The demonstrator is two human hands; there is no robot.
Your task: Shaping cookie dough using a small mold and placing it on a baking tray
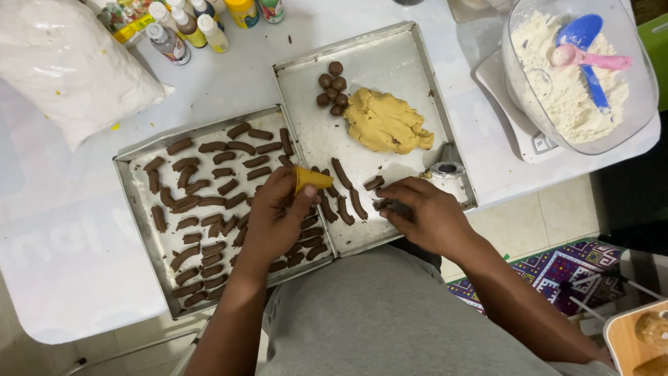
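1. Left hand [275, 212]: fingers closed on a yellow piece [311, 179] of dough, held above the right edge of the left tray [132, 188].
2. Right hand [424, 212]: fingers curled down on a brown roll [383, 204] near the front edge of the right tray [390, 52]; the grip is closed on it, though the roll is mostly hidden.
3. Left tray: metal, on the white table [62, 237], overhanging its front edge; filled with many short brown dough sticks [202, 202] in rough rows.
4. Right tray: metal, touching the left tray's right edge. Holds a yellow dough lump [386, 124] about the middle, a cluster of brown balls [332, 87] just beside the lump toward the far left corner, and several brown strips [344, 198] near the front left corner.
5. Small tin [445, 170]: at the right tray's front right corner.
6. Bowl [630, 125]: clear, at the table's far right corner on a white scale [518, 129]; holds white flour [557, 90], a blue spoon [584, 49] and a pink spoon [591, 59].
7. Bottles [184, 28]: grouped at the table's far edge.
8. White bag [66, 63]: at the table's far left corner.
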